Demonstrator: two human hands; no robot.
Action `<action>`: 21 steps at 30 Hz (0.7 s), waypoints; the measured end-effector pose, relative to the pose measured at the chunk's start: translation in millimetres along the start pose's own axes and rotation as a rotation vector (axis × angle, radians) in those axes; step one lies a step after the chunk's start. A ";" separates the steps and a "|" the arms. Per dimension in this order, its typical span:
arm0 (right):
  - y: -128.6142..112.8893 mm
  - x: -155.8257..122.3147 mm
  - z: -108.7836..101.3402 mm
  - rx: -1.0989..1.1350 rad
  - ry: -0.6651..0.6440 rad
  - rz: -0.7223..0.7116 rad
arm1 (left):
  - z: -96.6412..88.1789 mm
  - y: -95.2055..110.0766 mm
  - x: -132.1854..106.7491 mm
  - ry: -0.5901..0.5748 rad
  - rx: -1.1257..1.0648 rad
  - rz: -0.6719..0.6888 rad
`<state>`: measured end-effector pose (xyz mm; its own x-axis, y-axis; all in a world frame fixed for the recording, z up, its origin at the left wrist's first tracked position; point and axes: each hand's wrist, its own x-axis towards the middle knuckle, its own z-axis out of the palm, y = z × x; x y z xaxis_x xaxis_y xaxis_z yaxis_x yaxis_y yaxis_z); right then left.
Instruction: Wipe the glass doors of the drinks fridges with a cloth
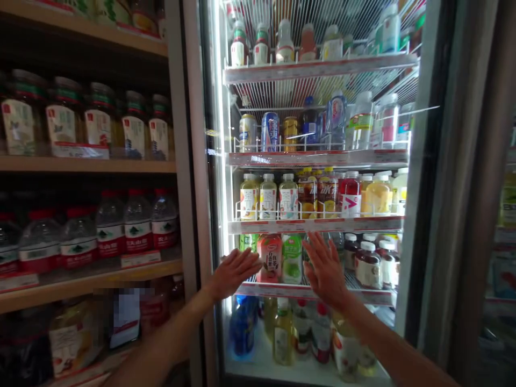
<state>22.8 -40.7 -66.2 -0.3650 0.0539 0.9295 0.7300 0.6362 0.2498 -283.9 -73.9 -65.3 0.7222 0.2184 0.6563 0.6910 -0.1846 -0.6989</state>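
Both of my arms reach toward a lit drinks fridge with a glass front. My left hand (237, 270) is stretched out flat, fingers pointing right, in front of the fridge's left side and nearest to a red tea bottle (270, 258). My right hand (325, 267) has its fingers spread and holds nothing; it is just right of a green-labelled bottle (291, 259) on that same shelf. Whether either hand touches the glass, I cannot tell. Above them stand pale tea bottles (268, 198) and a pink-red bottle (350, 194). The right hand partly covers bottles behind it.
Wooden shelves (88, 164) on the left carry dark juice bottles (99, 118) and red-capped water bottles (137, 220). Higher in the fridge are cans (270, 131); large bottles (283, 333) stand at its bottom. The fridge's dark frame (451, 215) rises at right.
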 end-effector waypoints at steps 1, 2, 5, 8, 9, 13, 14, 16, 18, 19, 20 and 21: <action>1.3 0.8 -0.1 -0.002 0.005 0.005 | 0.2 -1.0 2.7 0.011 0.009 -0.032; 3.2 1.5 -0.5 -0.007 0.016 0.011 | 0.6 -2.5 7.1 0.051 0.035 -0.128; 11.3 2.4 -2.8 -0.034 0.055 0.039 | 3.4 -1.6 26.5 0.191 0.094 -0.408; 20.0 -0.8 -5.4 -0.056 0.039 0.036 | 7.8 14.2 50.3 0.130 0.002 -0.028; 22.9 -2.6 -6.4 -0.064 0.033 0.029 | 9.1 20.2 59.6 0.093 -0.029 0.119; 35.4 -10.8 -11.6 -0.120 0.032 0.039 | 13.9 35.5 103.8 0.137 -0.010 -0.182; 38.7 -12.7 -13.2 -0.134 0.033 0.046 | 15.3 38.7 113.7 0.170 0.005 -0.336; 45.3 -16.3 -16.7 -0.154 0.032 0.049 | 18.7 48.0 128.1 0.196 0.006 -0.380; 51.8 -19.8 -20.5 -0.165 0.031 0.046 | 21.9 58.7 136.3 0.174 -0.021 -0.076; 54.9 -21.6 -22.5 -0.167 0.027 0.048 | 23.0 62.7 139.9 0.153 -0.033 0.087; 57.9 -23.3 -24.5 -0.168 0.023 0.056 | 23.6 65.0 144.0 0.138 -0.039 0.182; 60.7 -25.0 -26.6 -0.167 0.021 0.070 | 23.7 65.5 149.1 0.134 -0.038 0.184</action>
<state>91.6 -23.9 -67.0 -0.2991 0.0769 0.9511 0.8399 0.4943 0.2242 -131.8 -30.8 -20.0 0.8322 0.0489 0.5523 0.5460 -0.2462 -0.8008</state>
